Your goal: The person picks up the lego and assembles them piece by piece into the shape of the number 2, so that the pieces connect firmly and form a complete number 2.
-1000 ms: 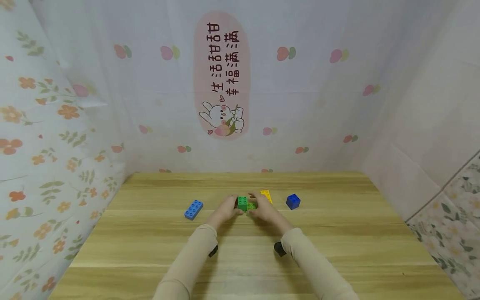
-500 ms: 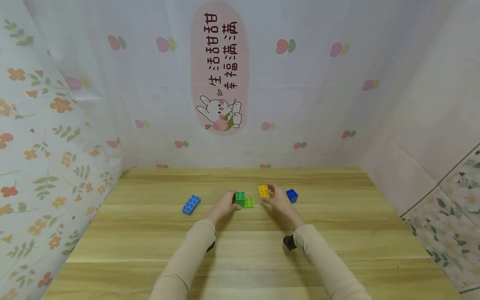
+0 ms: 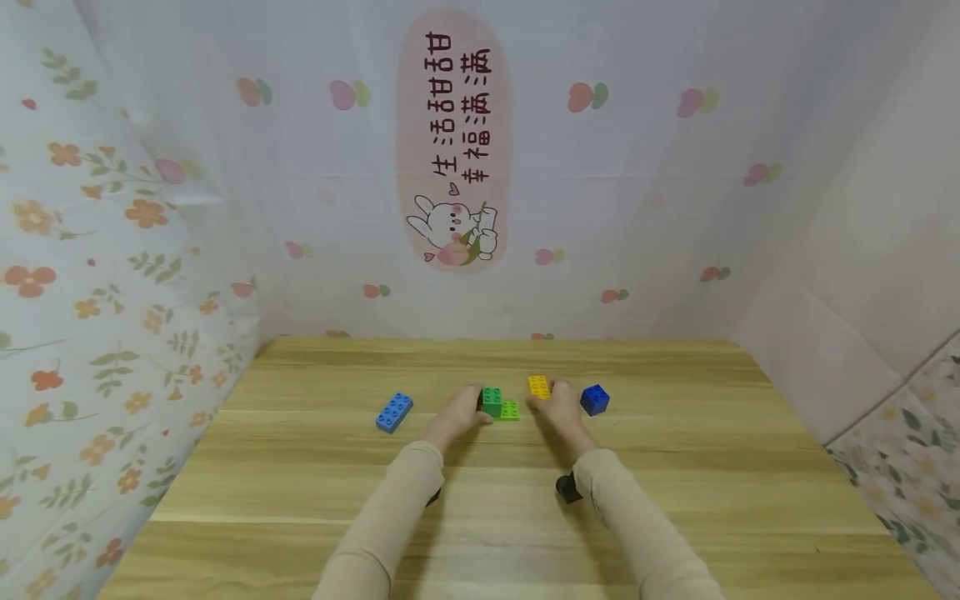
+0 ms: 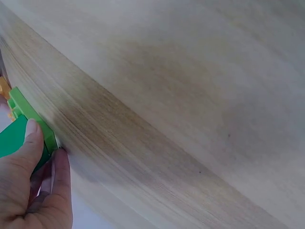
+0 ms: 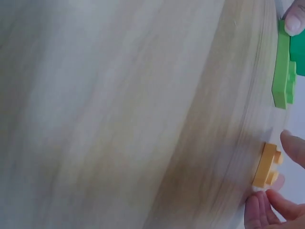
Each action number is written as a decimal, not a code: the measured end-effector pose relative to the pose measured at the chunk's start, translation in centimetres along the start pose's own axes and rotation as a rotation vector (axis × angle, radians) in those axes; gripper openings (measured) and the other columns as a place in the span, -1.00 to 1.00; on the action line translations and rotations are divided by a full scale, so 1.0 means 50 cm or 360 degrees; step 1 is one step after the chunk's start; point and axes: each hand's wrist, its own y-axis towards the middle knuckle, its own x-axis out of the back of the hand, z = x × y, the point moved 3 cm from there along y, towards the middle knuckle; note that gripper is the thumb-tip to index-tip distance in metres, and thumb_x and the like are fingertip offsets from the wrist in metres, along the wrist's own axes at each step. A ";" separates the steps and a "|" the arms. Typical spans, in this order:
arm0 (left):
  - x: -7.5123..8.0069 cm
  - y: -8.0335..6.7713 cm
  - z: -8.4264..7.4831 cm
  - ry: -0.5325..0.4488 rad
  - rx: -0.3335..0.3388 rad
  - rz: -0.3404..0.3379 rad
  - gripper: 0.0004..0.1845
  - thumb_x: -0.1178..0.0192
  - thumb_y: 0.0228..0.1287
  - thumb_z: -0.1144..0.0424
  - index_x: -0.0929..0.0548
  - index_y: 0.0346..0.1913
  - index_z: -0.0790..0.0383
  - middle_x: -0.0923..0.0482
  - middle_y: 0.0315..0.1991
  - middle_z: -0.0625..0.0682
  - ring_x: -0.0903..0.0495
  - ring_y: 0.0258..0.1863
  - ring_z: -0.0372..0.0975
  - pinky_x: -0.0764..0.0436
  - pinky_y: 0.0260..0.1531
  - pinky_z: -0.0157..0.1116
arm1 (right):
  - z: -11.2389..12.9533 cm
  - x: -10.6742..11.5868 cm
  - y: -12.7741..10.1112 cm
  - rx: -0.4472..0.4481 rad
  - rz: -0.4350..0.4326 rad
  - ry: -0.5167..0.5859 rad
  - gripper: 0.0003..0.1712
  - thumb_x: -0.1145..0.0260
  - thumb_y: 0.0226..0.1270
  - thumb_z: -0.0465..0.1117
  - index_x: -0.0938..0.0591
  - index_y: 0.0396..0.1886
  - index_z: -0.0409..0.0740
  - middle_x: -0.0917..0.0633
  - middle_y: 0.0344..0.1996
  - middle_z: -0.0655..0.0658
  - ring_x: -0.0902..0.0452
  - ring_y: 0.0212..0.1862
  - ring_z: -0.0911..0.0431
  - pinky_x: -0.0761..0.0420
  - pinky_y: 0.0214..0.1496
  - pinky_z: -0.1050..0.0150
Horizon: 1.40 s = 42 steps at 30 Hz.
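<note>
A dark green brick (image 3: 491, 399) sits on a light green plate (image 3: 511, 410) at mid-table. My left hand (image 3: 474, 408) grips the dark green brick from its left. In the left wrist view the thumb (image 4: 29, 138) lies on the dark green brick (image 4: 12, 138), above the light green plate (image 4: 29, 113). My right hand (image 3: 547, 398) is at a yellow brick (image 3: 538, 386) that lies on the table. In the right wrist view its fingertips (image 5: 291, 145) close in on both sides of the yellow brick (image 5: 266, 164).
A dark blue cube brick (image 3: 595, 399) lies just right of my right hand. A light blue long brick (image 3: 393, 412) lies to the left. The wooden table (image 3: 480, 500) is walled in by patterned cloth on three sides.
My right hand left the green bricks and moved right to the yellow brick. My left hand stayed on the dark green brick.
</note>
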 end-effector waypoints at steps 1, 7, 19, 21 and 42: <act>-0.001 0.000 -0.002 0.0003 0.0001 -0.0001 -0.43 -0.24 0.13 0.32 -0.33 0.17 0.48 -0.42 0.06 0.26 -0.46 0.02 -0.02 -0.48 0.04 -0.15 | 0.000 0.000 -0.001 -0.0007 -0.0020 -0.0006 -0.40 -0.35 0.11 -0.15 -0.44 0.06 -0.45 -0.46 -0.05 -0.39 -0.39 -0.05 -0.13 -0.48 0.00 0.05; -0.002 0.001 -0.005 -0.0006 -0.0008 -0.0009 -0.44 -0.24 0.13 0.32 -0.34 0.17 0.49 -0.41 0.09 0.28 -0.45 0.06 -0.01 -0.47 0.08 -0.13 | 0.000 -0.003 -0.003 0.0003 -0.0122 -0.0069 -0.48 -0.37 0.09 -0.16 -0.50 -0.05 -0.46 -0.43 -0.09 -0.39 -0.34 -0.05 -0.16 -0.43 -0.04 0.05; 0.001 -0.011 0.013 -0.0263 -0.0046 0.0000 -0.44 -0.25 0.13 0.32 -0.35 0.18 0.43 -0.45 0.03 0.25 -0.47 0.02 -0.01 -0.48 0.05 -0.12 | 0.001 -0.005 -0.004 0.0054 -0.0090 -0.0099 -0.59 -0.38 0.07 -0.25 -0.54 -0.18 -0.49 -0.49 -0.17 -0.38 -0.37 -0.16 -0.08 -0.47 -0.10 0.09; 0.003 -0.009 0.014 -0.0354 -0.0064 -0.0014 -0.43 -0.25 0.14 0.29 -0.35 0.20 0.41 -0.47 0.04 0.23 -0.48 0.03 -0.01 -0.49 0.06 -0.12 | -0.001 -0.002 -0.005 0.0058 -0.0073 -0.0103 -0.60 -0.38 0.07 -0.25 -0.54 -0.19 -0.49 -0.49 -0.18 -0.37 -0.37 -0.17 -0.06 -0.47 -0.10 0.11; 0.021 -0.002 -0.002 -0.0466 -0.0016 -0.0042 -0.54 -0.25 0.12 0.31 -0.47 0.10 0.37 -0.54 -0.05 0.19 -0.52 -0.06 -0.07 -0.55 -0.03 -0.20 | 0.031 0.049 -0.004 0.0299 0.0309 0.0081 -0.49 -0.21 0.27 -0.21 -0.38 0.15 -0.36 -0.47 0.09 -0.32 -0.42 0.07 -0.11 -0.46 0.13 0.04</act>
